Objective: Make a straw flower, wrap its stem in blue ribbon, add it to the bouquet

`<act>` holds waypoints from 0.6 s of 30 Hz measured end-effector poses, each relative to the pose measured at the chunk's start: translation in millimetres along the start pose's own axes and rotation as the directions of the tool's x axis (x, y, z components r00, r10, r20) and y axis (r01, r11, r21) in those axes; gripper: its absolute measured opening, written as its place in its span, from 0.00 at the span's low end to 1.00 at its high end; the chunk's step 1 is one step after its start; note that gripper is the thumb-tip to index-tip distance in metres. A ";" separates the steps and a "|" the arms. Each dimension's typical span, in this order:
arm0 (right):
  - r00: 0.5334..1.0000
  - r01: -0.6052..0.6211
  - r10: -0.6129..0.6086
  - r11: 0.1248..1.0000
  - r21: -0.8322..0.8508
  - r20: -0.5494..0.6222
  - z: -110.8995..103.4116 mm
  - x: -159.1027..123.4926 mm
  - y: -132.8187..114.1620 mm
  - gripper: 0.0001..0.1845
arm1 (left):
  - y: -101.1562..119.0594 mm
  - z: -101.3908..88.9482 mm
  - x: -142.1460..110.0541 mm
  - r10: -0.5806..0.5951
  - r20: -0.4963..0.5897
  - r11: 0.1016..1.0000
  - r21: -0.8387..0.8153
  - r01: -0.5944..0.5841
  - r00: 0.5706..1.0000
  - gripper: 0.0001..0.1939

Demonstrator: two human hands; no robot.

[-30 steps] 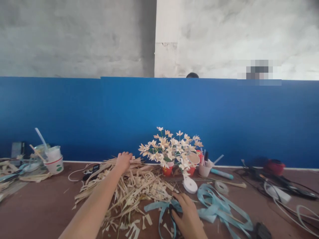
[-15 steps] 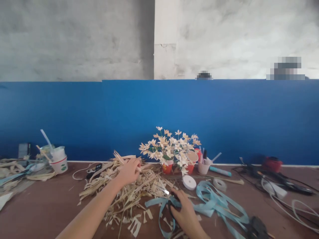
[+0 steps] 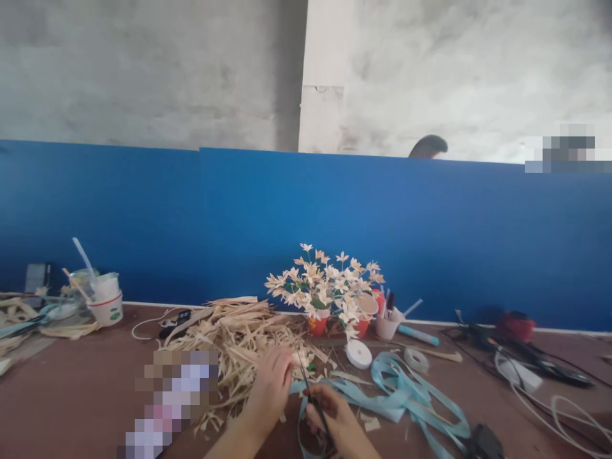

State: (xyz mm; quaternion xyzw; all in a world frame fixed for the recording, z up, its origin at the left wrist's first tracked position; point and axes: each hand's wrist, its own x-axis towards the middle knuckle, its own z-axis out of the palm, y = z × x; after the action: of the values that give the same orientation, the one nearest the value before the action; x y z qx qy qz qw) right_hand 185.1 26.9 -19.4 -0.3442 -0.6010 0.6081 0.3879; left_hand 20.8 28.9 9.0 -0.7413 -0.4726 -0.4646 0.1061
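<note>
My right hand (image 3: 332, 414) is closed around dark-handled scissors (image 3: 306, 381), whose blades point up and away from me. Just left of the blades, my left hand (image 3: 271, 379) has its fingers drawn together; whatever they hold is hidden. Both hands are close together at the near right edge of a pile of dry, pale husk strips (image 3: 239, 331). Light blue ribbon (image 3: 396, 405) runs beside and partly behind my right hand. Beyond my hands, pale artificial flowers (image 3: 329, 280) stand in red cups (image 3: 317, 323).
A white tape roll (image 3: 358, 354), a clear tape roll (image 3: 416, 359) and a pen cup (image 3: 387, 325) are right of the flowers. Cables (image 3: 530, 395) lie far right. A white cup (image 3: 106, 311) stands left. A blue partition (image 3: 239, 223) closes the back; people's heads show above it.
My left hand has come from the top of the husk pile towards me and right, next to the scissors. The scissors have turned more upright. A pixelated patch now covers the pile's left front.
</note>
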 end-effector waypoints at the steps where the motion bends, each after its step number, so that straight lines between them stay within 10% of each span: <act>1: 1.000 -0.006 0.006 1.000 -0.007 -0.013 1.0 -0.7 -1.3 0.24 | 1.8 0.5 -2.2 0.027 0.011 1.000 -0.015 -0.027 1.000 0.11; 18: 0.985 -0.015 -0.020 0.981 -0.193 -0.174 7.2 -6.1 4.8 0.12 | -2.4 12.8 -16.8 -0.075 0.006 0.992 -0.104 0.075 0.997 0.09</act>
State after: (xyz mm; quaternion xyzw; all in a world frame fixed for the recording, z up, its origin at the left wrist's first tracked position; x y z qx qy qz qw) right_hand 181.2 18.2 -24.2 -0.4316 -0.6215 0.5136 0.4046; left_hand 24.4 27.7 -12.0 -0.7279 -0.4755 -0.4916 0.0493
